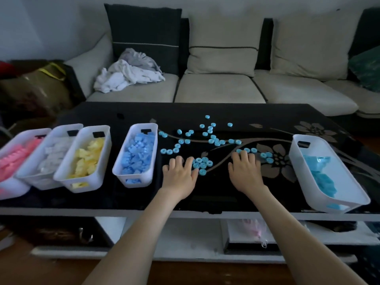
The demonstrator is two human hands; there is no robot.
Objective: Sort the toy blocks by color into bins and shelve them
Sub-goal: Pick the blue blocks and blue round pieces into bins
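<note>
Obs., head view. 12 o'clock = away from the person.

- Left hand [180,173]: palm down on the black glass table [123,112], fingers spread and nearly straight, gripping nothing. A tight cluster of rings [201,163] lies at its 2 o'clock, touching the fingertips [190,161] on that side.
- Right hand [244,171]: also flat, fingers extended, nothing held. Its fingertips [244,154] meet a short row of rings at 12 o'clock. A few more sit near it at 2 o'clock.
- Loose turquoise rings [216,140]: scattered flat, hole up, over the middle of the table, mostly at 12 o'clock of the gap between the hands. Round, so they have no long axis to line up with.
- Turquoise bin [347,182]: at 3 o'clock of the right hand, well apart from it, part filled with the same colour. Its long axis runs about 11 to 5 o'clock.
- 4 bins at 9 o'clock of the left hand. The blue bin [148,176] is nearest, then the yellow bin [61,177], then a white-block bin and a pink one.

Judgement: only 1 colour is left loose. The key relation is that the rings lie ahead of both hands while their bin lies far right, so the right hand is the nearer carrier. The left hand probably needs to rake its cluster toward 3 o'clock first. Risk: flat rings may skate on the glass. Shelving not yet begun.
</note>
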